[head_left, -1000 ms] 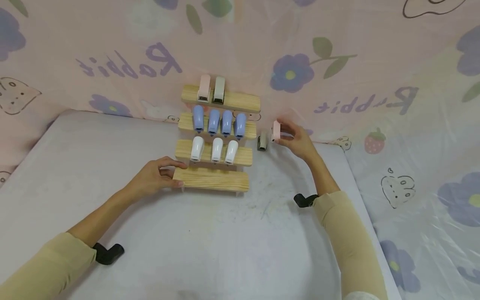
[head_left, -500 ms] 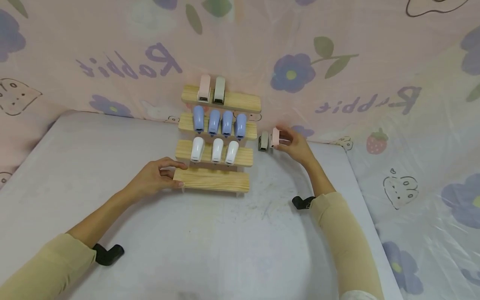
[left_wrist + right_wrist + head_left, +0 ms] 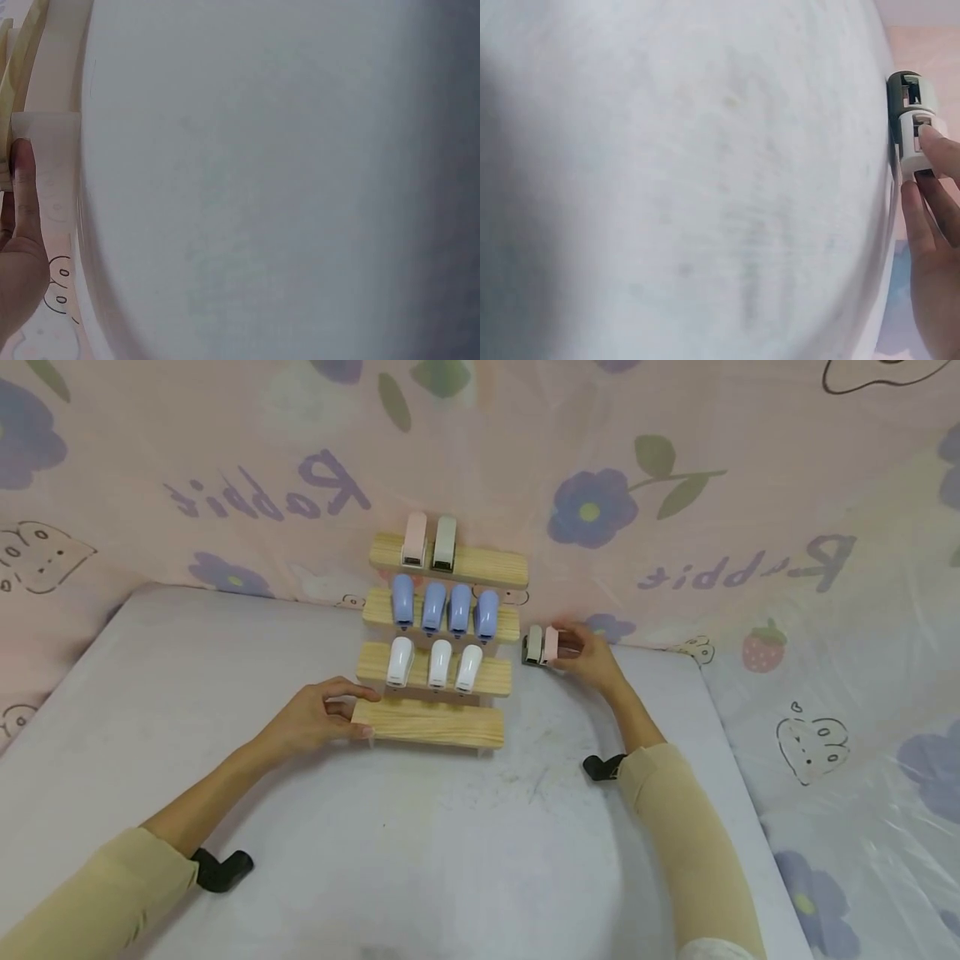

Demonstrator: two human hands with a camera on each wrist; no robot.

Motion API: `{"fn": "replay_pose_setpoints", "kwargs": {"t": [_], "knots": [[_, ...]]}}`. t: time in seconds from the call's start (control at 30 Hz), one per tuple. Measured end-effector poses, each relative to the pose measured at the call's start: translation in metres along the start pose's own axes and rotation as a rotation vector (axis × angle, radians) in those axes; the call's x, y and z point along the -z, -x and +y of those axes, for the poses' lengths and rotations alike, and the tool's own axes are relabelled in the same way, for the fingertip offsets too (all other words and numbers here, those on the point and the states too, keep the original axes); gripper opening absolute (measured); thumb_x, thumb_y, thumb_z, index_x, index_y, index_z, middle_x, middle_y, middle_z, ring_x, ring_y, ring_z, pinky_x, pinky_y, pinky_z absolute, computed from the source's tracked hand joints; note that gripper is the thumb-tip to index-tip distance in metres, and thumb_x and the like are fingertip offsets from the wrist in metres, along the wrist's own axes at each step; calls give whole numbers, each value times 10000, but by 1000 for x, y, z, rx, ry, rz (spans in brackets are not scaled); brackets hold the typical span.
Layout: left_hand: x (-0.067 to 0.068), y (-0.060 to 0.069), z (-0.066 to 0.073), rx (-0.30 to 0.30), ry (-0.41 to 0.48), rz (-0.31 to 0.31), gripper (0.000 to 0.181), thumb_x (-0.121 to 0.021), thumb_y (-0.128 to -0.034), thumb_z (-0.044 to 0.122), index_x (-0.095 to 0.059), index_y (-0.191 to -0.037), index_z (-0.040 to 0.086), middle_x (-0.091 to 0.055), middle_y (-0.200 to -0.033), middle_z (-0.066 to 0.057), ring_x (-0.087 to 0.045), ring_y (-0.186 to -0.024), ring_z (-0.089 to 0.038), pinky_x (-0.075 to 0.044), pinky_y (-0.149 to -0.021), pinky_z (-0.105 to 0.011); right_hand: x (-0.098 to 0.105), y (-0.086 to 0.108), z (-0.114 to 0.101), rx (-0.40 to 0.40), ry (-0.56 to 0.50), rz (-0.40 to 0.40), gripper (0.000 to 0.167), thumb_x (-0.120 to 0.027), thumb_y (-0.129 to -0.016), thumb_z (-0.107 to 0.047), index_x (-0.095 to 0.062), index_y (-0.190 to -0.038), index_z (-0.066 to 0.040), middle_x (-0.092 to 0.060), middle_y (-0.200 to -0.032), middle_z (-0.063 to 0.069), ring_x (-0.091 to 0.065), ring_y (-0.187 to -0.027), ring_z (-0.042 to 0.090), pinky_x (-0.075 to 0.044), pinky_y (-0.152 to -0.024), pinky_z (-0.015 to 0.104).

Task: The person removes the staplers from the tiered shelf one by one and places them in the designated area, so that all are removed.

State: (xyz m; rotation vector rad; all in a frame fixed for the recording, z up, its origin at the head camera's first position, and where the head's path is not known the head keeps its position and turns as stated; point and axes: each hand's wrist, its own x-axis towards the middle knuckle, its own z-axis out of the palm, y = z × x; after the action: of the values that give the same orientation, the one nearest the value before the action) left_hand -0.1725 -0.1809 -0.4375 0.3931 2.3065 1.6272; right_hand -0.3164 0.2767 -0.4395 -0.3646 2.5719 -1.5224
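Observation:
At the left end of a stepped wooden display rack (image 3: 427,723), my left hand (image 3: 311,718) grips the lowest board between thumb and fingers. In the left wrist view, the thumb (image 3: 22,157) presses at the edge of that board. To the right of the rack, my right hand (image 3: 592,658) pinches a small pink stapler (image 3: 551,645). The stapler stands on the table, side by side with a grey-green stapler (image 3: 533,645). The right wrist view shows the fronts of the pink stapler (image 3: 910,142) and the grey-green stapler (image 3: 915,91) touching or nearly touching.
A pink stapler (image 3: 414,539) and a grey-green stapler (image 3: 444,543) stand on the top board. Several blue staplers (image 3: 433,607) line the second, and white staplers (image 3: 440,663) the third. A printed cloth (image 3: 480,443) hangs behind the white table (image 3: 465,852).
My right hand has brought the pink stapler left and down, up against the grey-green one. The left hand stays on the rack. The whole view has shifted slightly.

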Motion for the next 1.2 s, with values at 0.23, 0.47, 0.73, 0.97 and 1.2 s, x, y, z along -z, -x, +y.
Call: {"fn": "replay_pose_setpoints", "kwargs": {"t": [0.23,0.47,0.73,0.97,1.2], "knots": [[-1,0,1,0,-7,-2,516,-872,-770,180,-668,-1238,108,-555,-1224,-82,-588,-744,-154,-504,-680,-259,-2,2,2,-6,-16,-3,724,-749,-813,109,-443,-1459,-6,-502,-1403,266,-533,-1244,410,-443,-1019,468],[-2,1,2,-14,-10,-4,516,-869,-774,172,-665,-1242,99,-555,-1233,-86,-607,-762,-173,-513,-690,-264,-3,9,-18,-20,-62,-29,727,-712,-812,164,-397,-1460,72,-451,-1416,332,-479,-1268,483,-404,-1032,538],[-2,1,2,-24,-17,9,496,-862,-781,156,-668,-1232,90,-551,-1201,-87,-577,-721,-139,-493,-661,-250,-4,10,-19,-12,-49,-24,735,-708,-807,169,-379,-1460,94,-434,-1423,352,-464,-1280,493,-394,-1043,539],[-2,1,1,-12,-17,2,498,-859,-787,179,-665,-1240,102,-554,-1232,-88,-624,-777,-160,-505,-676,-262,-6,2,-3,-15,-7,0,747,-741,-830,84,-391,-1488,22,-445,-1457,278,-480,-1293,432,-383,-1074,479],[-1,1,0,-14,-22,5,499,-864,-782,185,-668,-1234,109,-557,-1229,-87,-622,-767,-166,-497,-665,-258,-3,8,-25,30,-9,21,685,-743,-822,98,-428,-1430,95,-479,-1401,327,-477,-1280,482,-359,-1074,541]]}}
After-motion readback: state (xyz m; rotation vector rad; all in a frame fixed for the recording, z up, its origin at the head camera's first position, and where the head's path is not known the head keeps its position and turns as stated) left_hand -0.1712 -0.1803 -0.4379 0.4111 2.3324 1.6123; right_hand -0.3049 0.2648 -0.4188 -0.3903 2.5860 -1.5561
